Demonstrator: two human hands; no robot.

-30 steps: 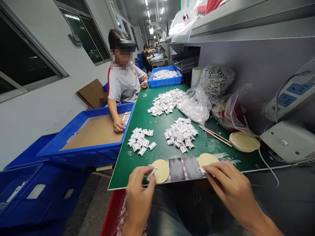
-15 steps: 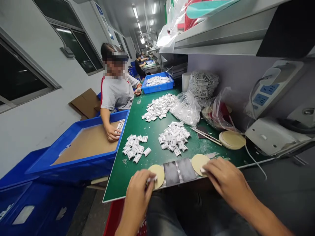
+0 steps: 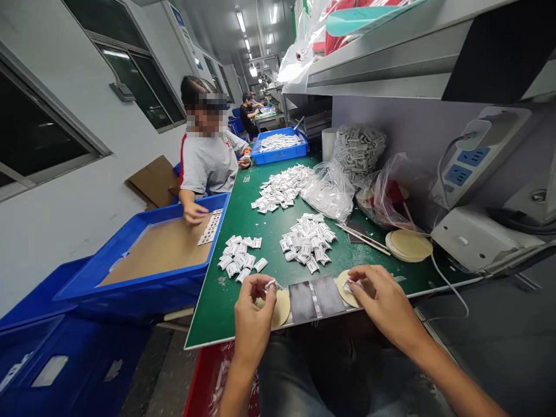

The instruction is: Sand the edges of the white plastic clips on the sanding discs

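My left hand (image 3: pixel 256 307) pinches a small white piece (image 3: pixel 273 285) above the left pale yellow disc (image 3: pixel 282 307) at the table's front edge. Over the right yellow disc (image 3: pixel 343 285), my right hand (image 3: pixel 376 295) holds another small white piece (image 3: pixel 348 285) between thumb and fingers. Two dark grey pads (image 3: pixel 303 302) lie side by side between the discs. Behind them on the green table (image 3: pixel 269 243) are a small pile of white plastic parts (image 3: pixel 238 256) and a larger pile (image 3: pixel 307 240).
A third white pile (image 3: pixel 282 188) lies farther back, beside clear bags (image 3: pixel 330 188). Sticks (image 3: pixel 365 238) and spare discs (image 3: pixel 408 245) are at the right, near a power strip (image 3: pixel 478 150). A person (image 3: pixel 208 156) works over a blue tray (image 3: pixel 87 281) at the left.
My left hand has risen slightly with its piece turned upward. My right hand has moved left, farther over its disc. The other person's hand has lifted away from the white strip in the tray.
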